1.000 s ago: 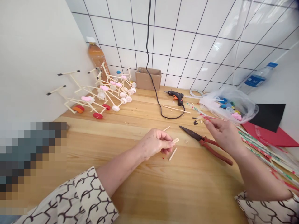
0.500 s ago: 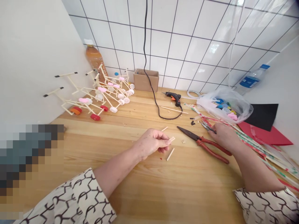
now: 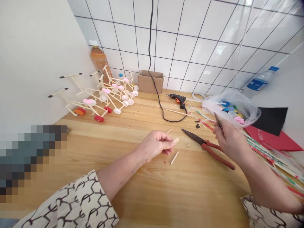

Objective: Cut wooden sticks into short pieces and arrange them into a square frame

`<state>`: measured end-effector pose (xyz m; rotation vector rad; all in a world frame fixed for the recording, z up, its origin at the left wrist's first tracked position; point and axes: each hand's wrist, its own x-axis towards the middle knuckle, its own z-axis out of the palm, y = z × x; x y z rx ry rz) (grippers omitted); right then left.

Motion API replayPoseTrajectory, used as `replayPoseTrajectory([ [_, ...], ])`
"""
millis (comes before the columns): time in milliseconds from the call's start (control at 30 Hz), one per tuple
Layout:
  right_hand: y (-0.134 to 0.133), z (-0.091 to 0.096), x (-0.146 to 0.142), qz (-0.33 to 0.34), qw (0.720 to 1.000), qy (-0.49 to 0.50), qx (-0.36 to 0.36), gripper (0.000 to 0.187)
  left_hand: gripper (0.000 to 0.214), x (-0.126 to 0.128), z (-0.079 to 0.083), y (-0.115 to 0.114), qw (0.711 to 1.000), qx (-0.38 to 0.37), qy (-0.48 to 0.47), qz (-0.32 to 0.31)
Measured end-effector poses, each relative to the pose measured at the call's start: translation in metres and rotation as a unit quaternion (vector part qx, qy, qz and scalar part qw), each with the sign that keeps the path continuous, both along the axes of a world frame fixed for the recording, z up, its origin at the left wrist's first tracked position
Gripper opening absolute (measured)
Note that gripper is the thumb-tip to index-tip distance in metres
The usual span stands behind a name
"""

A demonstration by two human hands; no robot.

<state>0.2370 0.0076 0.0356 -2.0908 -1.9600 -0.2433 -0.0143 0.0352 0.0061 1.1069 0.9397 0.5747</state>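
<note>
A wooden worktop (image 3: 190, 190) meets a white tiled wall (image 3: 190, 47). The left hand's (image 3: 154, 146) closed fingertips pinch a short wooden stick (image 3: 176, 140), pointing right, just beside red-handled pliers (image 3: 204, 146); the right hand (image 3: 230, 142) grips a dark pointed blade (image 3: 217, 121).

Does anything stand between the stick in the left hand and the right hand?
Yes: pliers with red handles lie on the table, in the gap between the stick in the left hand and the right hand. The right hand seems raised above them, so they probably block only along the tabletop.
</note>
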Motion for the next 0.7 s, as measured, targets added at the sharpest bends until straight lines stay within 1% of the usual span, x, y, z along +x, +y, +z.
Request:
replayPoseTrajectory([
  [67, -0.010, 0.002, -0.019, 0.065, 0.996, 0.045, -0.043, 0.025, 0.011, 0.000, -0.001, 0.000, 1.000, 0.001, -0.006, 0.007],
  [133, -0.018, 0.001, -0.035, 0.123, 0.982, 0.087, -0.114, 0.027, 0.010, 0.000, -0.001, 0.000, 1.000, 0.001, -0.012, 0.015],
  [200, -0.024, -0.002, -0.046, 0.163, 0.967, 0.114, -0.159, 0.029, 0.010, 0.000, 0.000, -0.001, 1.000, 0.005, -0.019, 0.020],
  [233, -0.026, -0.003, -0.050, 0.176, 0.962, 0.122, -0.171, 0.030, 0.010, 0.000, 0.000, -0.001, 0.999, 0.008, -0.022, 0.021],
  [367, -0.031, -0.004, -0.058, 0.198, 0.952, 0.142, -0.184, 0.031, 0.010, 0.000, 0.002, -0.001, 0.999, 0.019, -0.030, 0.022],
  [600, -0.033, -0.002, -0.062, 0.207, 0.941, 0.192, -0.189, 0.032, 0.009, -0.001, 0.000, -0.002, 0.999, 0.020, -0.040, 0.005],
  [700, -0.034, -0.002, -0.064, 0.203, 0.940, 0.194, -0.194, 0.032, 0.009, 0.000, -0.001, -0.002, 0.998, 0.020, -0.051, -0.009],
])
